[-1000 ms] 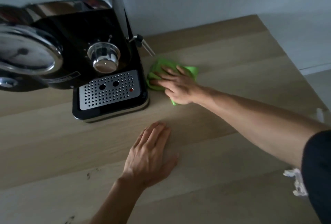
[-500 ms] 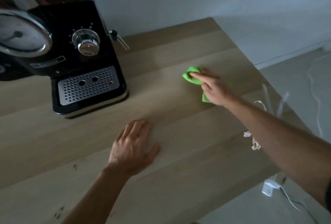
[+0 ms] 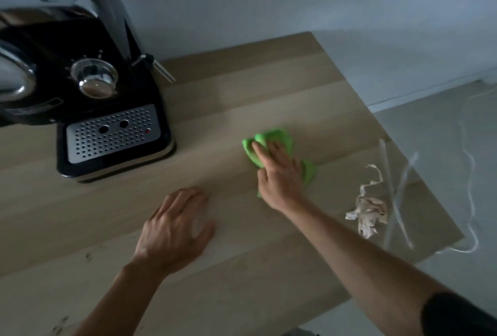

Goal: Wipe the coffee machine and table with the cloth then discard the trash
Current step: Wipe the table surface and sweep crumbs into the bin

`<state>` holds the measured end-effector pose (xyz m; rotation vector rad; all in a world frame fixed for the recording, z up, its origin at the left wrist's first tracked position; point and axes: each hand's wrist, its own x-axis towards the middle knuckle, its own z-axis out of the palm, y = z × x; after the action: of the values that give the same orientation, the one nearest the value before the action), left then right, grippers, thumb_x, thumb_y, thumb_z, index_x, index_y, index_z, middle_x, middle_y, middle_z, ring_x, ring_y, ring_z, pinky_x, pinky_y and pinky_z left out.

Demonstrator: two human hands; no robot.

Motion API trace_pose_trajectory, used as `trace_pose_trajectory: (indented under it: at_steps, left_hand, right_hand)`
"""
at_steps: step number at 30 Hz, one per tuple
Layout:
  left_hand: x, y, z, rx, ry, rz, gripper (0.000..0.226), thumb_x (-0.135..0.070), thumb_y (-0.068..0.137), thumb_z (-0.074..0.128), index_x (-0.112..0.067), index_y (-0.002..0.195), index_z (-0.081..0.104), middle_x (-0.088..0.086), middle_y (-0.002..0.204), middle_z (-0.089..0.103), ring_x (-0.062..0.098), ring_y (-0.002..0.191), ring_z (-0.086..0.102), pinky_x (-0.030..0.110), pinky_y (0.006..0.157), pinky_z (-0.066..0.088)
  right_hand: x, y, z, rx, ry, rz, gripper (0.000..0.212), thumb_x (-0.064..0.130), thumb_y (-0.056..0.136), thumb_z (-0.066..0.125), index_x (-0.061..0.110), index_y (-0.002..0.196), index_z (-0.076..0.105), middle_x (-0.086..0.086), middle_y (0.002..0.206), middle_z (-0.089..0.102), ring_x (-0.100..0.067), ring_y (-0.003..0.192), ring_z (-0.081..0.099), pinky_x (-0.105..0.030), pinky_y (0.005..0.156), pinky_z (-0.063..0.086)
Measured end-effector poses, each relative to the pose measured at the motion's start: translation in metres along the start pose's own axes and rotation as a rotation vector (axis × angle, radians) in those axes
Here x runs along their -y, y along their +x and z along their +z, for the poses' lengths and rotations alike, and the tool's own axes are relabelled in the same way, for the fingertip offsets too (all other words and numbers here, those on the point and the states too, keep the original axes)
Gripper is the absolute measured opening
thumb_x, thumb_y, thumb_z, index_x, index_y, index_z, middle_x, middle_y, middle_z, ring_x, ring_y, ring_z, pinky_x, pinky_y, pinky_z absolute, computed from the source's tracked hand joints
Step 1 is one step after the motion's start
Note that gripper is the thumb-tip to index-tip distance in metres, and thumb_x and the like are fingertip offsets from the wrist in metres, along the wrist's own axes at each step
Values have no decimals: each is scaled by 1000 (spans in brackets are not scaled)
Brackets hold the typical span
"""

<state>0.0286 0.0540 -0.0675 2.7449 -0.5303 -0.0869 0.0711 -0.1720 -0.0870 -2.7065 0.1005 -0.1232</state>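
Pressing green cloth [image 3: 277,137] flat on table [image 3: 242,276] with straight-fingered right hand [image 3: 281,177]; resting left hand [image 3: 174,230] palm-down, relaxed, holding nothing.

Coffee machine [image 3: 88,109] cropped left; cloth [image 3: 278,137] partly under right hand [image 3: 282,178]

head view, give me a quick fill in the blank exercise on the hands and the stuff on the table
The right hand presses a crumpled ____ cloth onto the pale wooden table.
The left hand rests on the table, holding ____.
The black and chrome coffee machine stands to the cloth's ____.
Missing: green; nothing; left.
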Motion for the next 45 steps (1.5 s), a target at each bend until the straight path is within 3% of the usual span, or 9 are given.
trace_pose_trajectory:
  at_steps: [3,6,14,16,21,28,35,41,45]
  left_hand:
    - [4,-2,-2,15,7,37,56,-54,78,48,-19,119,62,-3,122,58,15,114,50,33,83,53]
    - [7,-4,0,28,17,61,58,-52,79,50,-16,124,60,0,127,57,18,118,51,33,88,50]
    - [20,-6,-1,50,47,152,60,-55,81,49,-16,126,60,2,130,57,22,119,52,33,98,41]
    - [21,-3,-1,45,48,162,58,-54,79,51,-17,123,61,1,126,58,24,116,54,34,96,43]
    - [25,1,0,21,61,199,57,-55,77,51,-16,118,61,3,120,60,26,111,56,39,95,45]
    - [36,-14,-2,24,68,246,59,-54,76,48,-14,116,64,5,118,62,29,108,60,43,89,50]
    - [47,-13,-6,71,59,311,57,-54,77,44,-17,117,63,2,120,60,27,113,56,45,93,46]
    - [57,-10,-11,64,0,391,55,-51,77,46,-16,114,65,4,115,63,33,106,59,46,92,46]
    - [58,-8,-11,78,25,423,57,-51,78,44,-14,116,64,8,117,63,36,107,60,51,92,45]
  right_hand:
    - [11,71,6,145,-145,-58,59,36,83,28,32,142,34,1,149,33,-25,140,22,-54,103,24]
    - [51,112,29,323,-177,-356,49,28,95,37,35,143,30,7,153,24,-19,143,11,-53,111,8]
    - [19,34,9,379,-128,-771,57,26,81,30,31,137,44,4,146,40,-18,140,24,-46,110,10]
    - [-17,23,-2,308,-131,-683,60,28,77,30,27,134,49,-2,142,46,-23,136,33,-49,107,20]
    - [-43,15,-12,5,-143,141,62,27,77,30,25,136,47,-9,143,44,-28,137,32,-56,106,26]
    - [53,-73,28,17,-18,-105,57,24,76,34,19,127,57,-12,129,57,-31,124,50,-53,99,38]
    - [-11,-65,-9,-34,-249,168,64,33,76,24,28,135,47,-5,140,48,-29,135,36,-54,100,34]
    - [71,-132,30,17,-106,-73,54,26,76,37,24,126,56,-3,134,55,-26,128,47,-44,102,33]
    - [6,-131,-10,-54,-244,124,57,27,77,35,28,132,49,-5,135,54,-27,129,46,-55,94,41]
